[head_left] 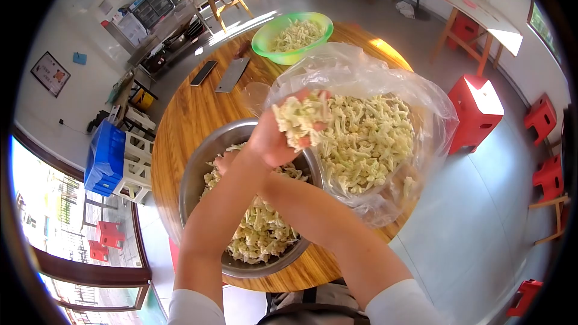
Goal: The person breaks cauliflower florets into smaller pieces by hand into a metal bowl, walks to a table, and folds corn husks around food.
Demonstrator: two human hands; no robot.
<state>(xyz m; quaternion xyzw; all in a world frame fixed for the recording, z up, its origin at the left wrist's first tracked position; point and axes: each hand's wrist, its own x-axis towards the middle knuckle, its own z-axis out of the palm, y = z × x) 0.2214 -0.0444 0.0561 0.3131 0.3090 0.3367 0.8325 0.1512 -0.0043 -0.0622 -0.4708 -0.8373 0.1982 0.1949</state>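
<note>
Over the far right rim of the steel bowl [194, 174], L hand [273, 139] was gripping a clump of cut cauliflower [298, 117], fingers curled round it. Down inside the bowl, R hand [226, 161] was among more florets [259, 235], its fingers mostly hidden, so couldn't tell open or closed. Just right of the bowl lay a clear plastic bag [435, 108] w/ lots more cauliflower pieces [367, 144], & beyond the bowl were the cleaver [232, 76], phone [203, 73] & green basin [262, 41], all on the wood table [180, 107]
</note>
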